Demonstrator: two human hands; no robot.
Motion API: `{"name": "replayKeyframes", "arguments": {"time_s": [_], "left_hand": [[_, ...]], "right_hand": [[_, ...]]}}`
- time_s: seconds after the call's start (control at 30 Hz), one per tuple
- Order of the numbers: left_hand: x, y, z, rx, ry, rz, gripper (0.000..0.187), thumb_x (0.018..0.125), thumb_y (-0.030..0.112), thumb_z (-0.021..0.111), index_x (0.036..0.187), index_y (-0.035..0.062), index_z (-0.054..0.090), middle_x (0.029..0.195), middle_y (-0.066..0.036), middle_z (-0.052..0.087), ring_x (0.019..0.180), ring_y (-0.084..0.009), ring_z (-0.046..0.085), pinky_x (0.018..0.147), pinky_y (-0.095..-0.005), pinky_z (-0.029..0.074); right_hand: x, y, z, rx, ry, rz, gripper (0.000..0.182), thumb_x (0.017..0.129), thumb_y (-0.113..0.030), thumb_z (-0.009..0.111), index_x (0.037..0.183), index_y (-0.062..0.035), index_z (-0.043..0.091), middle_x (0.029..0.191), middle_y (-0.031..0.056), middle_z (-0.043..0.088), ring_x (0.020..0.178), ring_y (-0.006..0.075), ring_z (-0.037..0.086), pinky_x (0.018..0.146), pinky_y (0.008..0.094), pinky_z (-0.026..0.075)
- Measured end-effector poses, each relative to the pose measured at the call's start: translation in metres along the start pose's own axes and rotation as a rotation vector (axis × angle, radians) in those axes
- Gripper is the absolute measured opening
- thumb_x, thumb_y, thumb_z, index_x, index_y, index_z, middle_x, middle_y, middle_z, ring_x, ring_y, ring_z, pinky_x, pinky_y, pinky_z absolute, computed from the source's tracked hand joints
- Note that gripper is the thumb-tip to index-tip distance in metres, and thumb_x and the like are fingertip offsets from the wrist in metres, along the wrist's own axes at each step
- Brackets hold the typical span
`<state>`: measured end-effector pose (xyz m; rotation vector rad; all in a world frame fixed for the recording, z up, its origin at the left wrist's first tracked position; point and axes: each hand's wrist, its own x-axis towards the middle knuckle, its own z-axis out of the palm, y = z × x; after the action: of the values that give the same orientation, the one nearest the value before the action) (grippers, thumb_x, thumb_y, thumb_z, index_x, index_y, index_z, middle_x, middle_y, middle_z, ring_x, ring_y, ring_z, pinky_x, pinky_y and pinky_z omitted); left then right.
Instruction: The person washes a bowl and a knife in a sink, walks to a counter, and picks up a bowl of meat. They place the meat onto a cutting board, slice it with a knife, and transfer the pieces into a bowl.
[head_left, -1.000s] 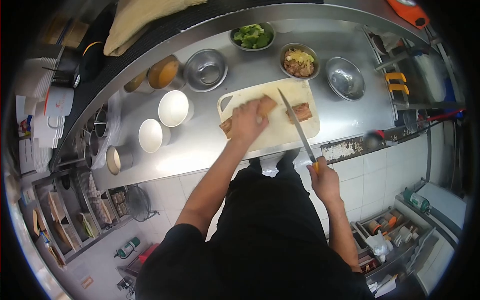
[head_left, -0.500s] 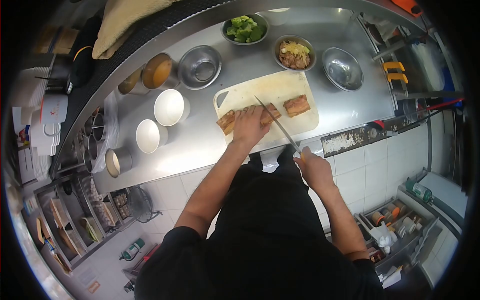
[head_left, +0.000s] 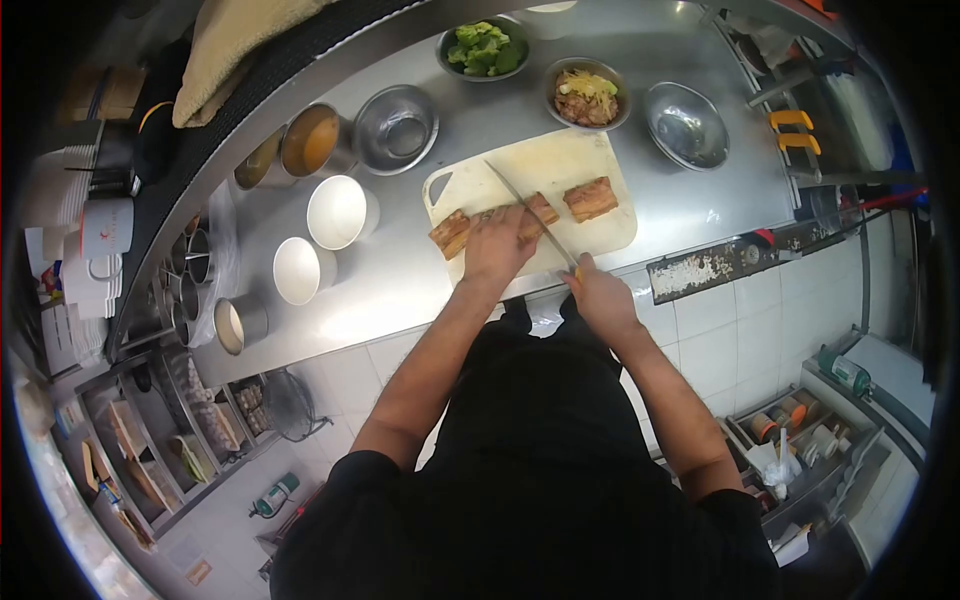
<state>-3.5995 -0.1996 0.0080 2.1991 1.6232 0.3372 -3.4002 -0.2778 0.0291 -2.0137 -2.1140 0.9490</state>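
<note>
On a cream cutting board [head_left: 565, 152] lies a long browned slab of meat [head_left: 450, 235], its middle covered by my left hand [head_left: 496, 245]. That hand presses down on the slab with its fingers bent over the top, holding it to the board. My right hand [head_left: 605, 303] is closed around the yellowish handle of a knife [head_left: 553, 240]. The long blade lies slantwise across the slab, just right of my left fingers, its tip toward the upper left. A separate browned meat block [head_left: 590, 199] rests farther right on the board.
Behind the board stand a bowl of green vegetables [head_left: 485, 50], a bowl of meat with yellow shreds [head_left: 586, 98] and steel bowls [head_left: 397, 130]. White tubs [head_left: 342, 213] are at left. The steel counter's [head_left: 390, 305] front edge runs close to my body.
My right hand and the knife have moved up and left, with the blade tip farther forward over the board. My left hand stays on the slab. The whole view has shifted slightly.
</note>
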Motion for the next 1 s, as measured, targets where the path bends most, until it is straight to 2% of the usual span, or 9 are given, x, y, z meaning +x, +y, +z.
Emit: {"name": "replayKeyframes", "arguments": {"time_s": [0.17, 0.27, 0.4, 0.5, 0.6, 0.77, 0.87, 1.0], "left_hand": [[-0.004, 0.001, -0.013, -0.083, -0.015, -0.04, 0.056, 0.078, 0.025, 0.082, 0.123, 0.006, 0.056, 0.12, -0.015, 0.064, 0.114, -0.0329, 0.062, 0.1, -0.0461, 0.045], [-0.004, -0.005, -0.013, -0.036, -0.074, -0.041, 0.054, 0.077, 0.023, 0.083, 0.119, 0.0059, 0.054, 0.12, -0.016, 0.061, 0.112, -0.0362, 0.061, 0.098, -0.0474, 0.046], [-0.001, -0.008, -0.006, -0.052, -0.051, -0.052, 0.05, 0.077, 0.022, 0.083, 0.115, 0.0059, 0.055, 0.114, -0.016, 0.063, 0.108, -0.0379, 0.062, 0.097, -0.0486, 0.047], [-0.001, -0.013, -0.004, -0.077, -0.035, -0.043, 0.048, 0.077, 0.021, 0.083, 0.113, 0.0055, 0.055, 0.112, -0.017, 0.064, 0.106, -0.0392, 0.062, 0.095, -0.0489, 0.048], [0.0, -0.008, -0.004, -0.082, -0.044, -0.071, 0.048, 0.076, 0.021, 0.083, 0.113, 0.0053, 0.056, 0.112, -0.017, 0.065, 0.105, -0.0397, 0.063, 0.093, -0.0491, 0.05], [-0.001, -0.01, 0.0, -0.056, -0.024, -0.085, 0.05, 0.076, 0.022, 0.083, 0.114, 0.0054, 0.056, 0.112, -0.017, 0.065, 0.104, -0.0394, 0.064, 0.092, -0.0485, 0.051], [0.001, -0.006, -0.004, -0.131, -0.084, -0.164, 0.053, 0.076, 0.024, 0.083, 0.117, 0.0061, 0.056, 0.117, -0.015, 0.063, 0.111, -0.0381, 0.061, 0.097, -0.0493, 0.048], [0.005, 0.003, -0.013, -0.021, 0.045, -0.059, 0.058, 0.074, 0.029, 0.084, 0.12, 0.0072, 0.055, 0.124, -0.013, 0.059, 0.122, -0.0346, 0.055, 0.102, -0.0492, 0.042]], "right_hand": [[-0.026, -0.015, -0.034, -0.01, -0.062, 0.044, 0.031, 0.103, -0.032, 0.056, 0.107, -0.0027, 0.049, 0.079, 0.0209, 0.07, 0.075, 0.0427, 0.07, 0.066, 0.0531, 0.055], [-0.047, -0.017, -0.039, -0.035, -0.114, 0.072, 0.031, 0.103, -0.032, 0.056, 0.108, -0.0026, 0.048, 0.079, 0.0211, 0.07, 0.074, 0.0424, 0.071, 0.065, 0.0525, 0.056], [-0.054, -0.019, -0.044, -0.068, -0.158, 0.09, 0.031, 0.103, -0.032, 0.056, 0.108, -0.002, 0.048, 0.078, 0.0209, 0.07, 0.073, 0.0418, 0.071, 0.064, 0.0509, 0.056], [-0.049, -0.019, -0.032, -0.049, -0.14, 0.081, 0.031, 0.103, -0.031, 0.056, 0.108, -0.0017, 0.047, 0.078, 0.0206, 0.07, 0.076, 0.0418, 0.071, 0.065, 0.0506, 0.056], [-0.022, -0.018, -0.003, 0.025, -0.034, 0.018, 0.031, 0.103, -0.031, 0.056, 0.108, -0.0015, 0.047, 0.077, 0.0206, 0.07, 0.077, 0.0422, 0.071, 0.067, 0.0513, 0.056], [0.004, -0.014, 0.02, 0.034, -0.027, 0.01, 0.031, 0.102, -0.031, 0.057, 0.107, -0.0022, 0.048, 0.077, 0.0202, 0.07, 0.077, 0.0412, 0.071, 0.066, 0.0512, 0.056], [-0.003, -0.018, 0.0, 0.034, -0.004, 0.019, 0.031, 0.102, -0.032, 0.057, 0.106, -0.0029, 0.049, 0.077, 0.02, 0.07, 0.075, 0.0413, 0.07, 0.065, 0.0514, 0.056], [-0.024, -0.018, -0.025, 0.008, 0.058, 0.011, 0.031, 0.101, -0.032, 0.058, 0.105, -0.0031, 0.049, 0.077, 0.0198, 0.07, 0.072, 0.0416, 0.07, 0.064, 0.051, 0.056]]}}
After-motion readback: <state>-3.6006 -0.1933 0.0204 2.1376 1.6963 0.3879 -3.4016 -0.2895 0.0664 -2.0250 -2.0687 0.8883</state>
